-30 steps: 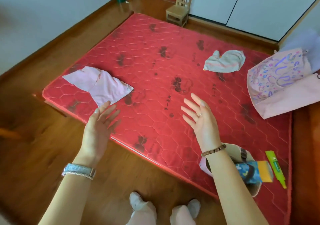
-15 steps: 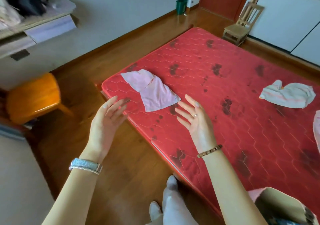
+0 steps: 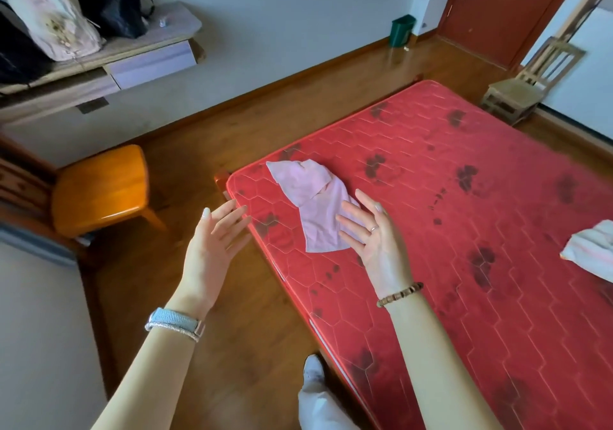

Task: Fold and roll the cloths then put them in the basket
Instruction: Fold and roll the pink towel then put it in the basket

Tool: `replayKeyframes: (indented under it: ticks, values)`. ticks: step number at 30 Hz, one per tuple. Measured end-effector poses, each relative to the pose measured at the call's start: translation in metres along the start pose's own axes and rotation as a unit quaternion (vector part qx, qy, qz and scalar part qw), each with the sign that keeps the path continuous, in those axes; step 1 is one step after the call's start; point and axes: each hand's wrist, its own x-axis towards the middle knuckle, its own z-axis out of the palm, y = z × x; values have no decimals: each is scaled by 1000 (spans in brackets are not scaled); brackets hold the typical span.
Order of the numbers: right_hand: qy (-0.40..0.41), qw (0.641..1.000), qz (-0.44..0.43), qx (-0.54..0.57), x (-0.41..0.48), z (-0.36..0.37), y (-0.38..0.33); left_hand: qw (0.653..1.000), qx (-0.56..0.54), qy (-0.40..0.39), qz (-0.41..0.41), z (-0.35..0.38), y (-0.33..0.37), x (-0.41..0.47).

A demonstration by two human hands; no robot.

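A crumpled pink cloth (image 3: 313, 204) lies near the corner of the red mattress (image 3: 464, 230). My right hand (image 3: 374, 237) hovers over the cloth's right lower edge, fingers spread and straight, holding nothing. My left hand (image 3: 212, 247) is raised over the floor just left of the mattress edge, fingers relaxed and empty. A white and pink cloth (image 3: 593, 252) lies at the right edge of the view. The basket is out of view.
An orange wooden stool (image 3: 99, 187) stands on the floor to the left. A shelf (image 3: 132, 58) with bags is on the wall. A small wooden chair (image 3: 517, 94) and a green bin (image 3: 402, 30) stand at the back.
The view has swung left. Both hands have moved toward the pink cloth, and the right hand now overlaps it. The basket and patterned bag have left the view.
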Motion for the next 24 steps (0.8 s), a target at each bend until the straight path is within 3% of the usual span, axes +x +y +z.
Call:
replayKeyframes:
  ticks: [13,24]
  values:
    - [15,1000,12,20,97,5,-24,999,-15,5,-29,26,-4,96]
    - [135,988,28,63,155,-23,-27,993,-11,-53,-103,66,-26,193]
